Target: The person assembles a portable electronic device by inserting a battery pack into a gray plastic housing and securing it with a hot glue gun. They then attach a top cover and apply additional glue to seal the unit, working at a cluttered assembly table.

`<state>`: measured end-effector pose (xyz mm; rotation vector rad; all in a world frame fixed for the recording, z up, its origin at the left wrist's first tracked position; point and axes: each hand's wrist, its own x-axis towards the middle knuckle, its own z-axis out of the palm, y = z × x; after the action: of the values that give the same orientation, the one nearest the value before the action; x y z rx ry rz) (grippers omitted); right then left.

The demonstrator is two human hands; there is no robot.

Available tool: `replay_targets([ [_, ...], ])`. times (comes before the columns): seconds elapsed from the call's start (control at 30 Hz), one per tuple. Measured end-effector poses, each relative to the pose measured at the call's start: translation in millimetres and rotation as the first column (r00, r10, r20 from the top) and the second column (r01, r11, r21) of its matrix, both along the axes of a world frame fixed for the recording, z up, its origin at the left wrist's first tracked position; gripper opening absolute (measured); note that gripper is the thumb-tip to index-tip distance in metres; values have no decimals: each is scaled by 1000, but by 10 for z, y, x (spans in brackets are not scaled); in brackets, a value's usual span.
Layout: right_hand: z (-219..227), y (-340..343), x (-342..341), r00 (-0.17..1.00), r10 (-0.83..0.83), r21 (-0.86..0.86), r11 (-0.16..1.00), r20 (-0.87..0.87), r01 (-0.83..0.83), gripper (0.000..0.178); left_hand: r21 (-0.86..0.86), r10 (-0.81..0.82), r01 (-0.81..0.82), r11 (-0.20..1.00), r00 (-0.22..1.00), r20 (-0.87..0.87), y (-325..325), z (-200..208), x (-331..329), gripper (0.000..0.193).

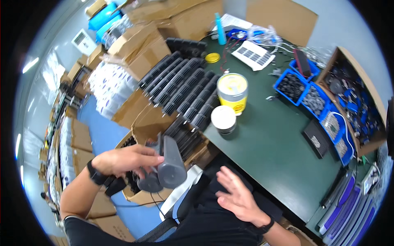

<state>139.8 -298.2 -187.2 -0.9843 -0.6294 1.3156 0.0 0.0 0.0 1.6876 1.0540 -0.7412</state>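
My left hand (127,161) is closed on a dark grey plastic part with a rounded cylindrical body (171,166). A second rounded grey end (150,183) shows beneath my fingers; whether it belongs to the same part I cannot tell. Both hang over an open cardboard box (139,197) with dark parts inside. My right hand (237,194) is held in front of my body, fingers spread and nothing in it, close to the near edge of the green table (262,143).
Rows of black cylindrical rollers (180,86) lie at the table's left side. A yellow tub (232,92) and a white-lidded jar (223,119) stand beside them. Blue bins (292,86) of small parts, a cardboard box (357,102) and stacked grey-purple pieces (347,213) line the right.
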Motion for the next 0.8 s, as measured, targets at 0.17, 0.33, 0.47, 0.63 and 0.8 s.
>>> replay_targets([
  [0.17, 434, -160, -404, 887, -17, 93, 993, -462, 67, 112, -397, 297, -220, 891, 944, 145, -934, 319, 127, 40],
  [0.33, 778, -754, -154, 904, -192, 119, 960, -382, 254, 104, -589, 183, 26, 807, 939, 292, -1769, 560, 610, 46],
  [0.47, 977, -1191, 26, 839, -425, 60, 881, -339, 470, 101, -670, 128, 160, 725, 925, 358, -2256, 571, 1021, 47],
  [0.63, 685, -1660, 461, 631, -751, -18, 646, -194, 763, 88, -619, 5, 329, 713, 881, 474, -2904, -50, 1751, 53],
  [0.8, -46, -1909, 572, 126, -895, 173, 219, 429, 960, 93, -565, -132, 335, 754, 920, 368, -3357, -581, 2431, 48],
])
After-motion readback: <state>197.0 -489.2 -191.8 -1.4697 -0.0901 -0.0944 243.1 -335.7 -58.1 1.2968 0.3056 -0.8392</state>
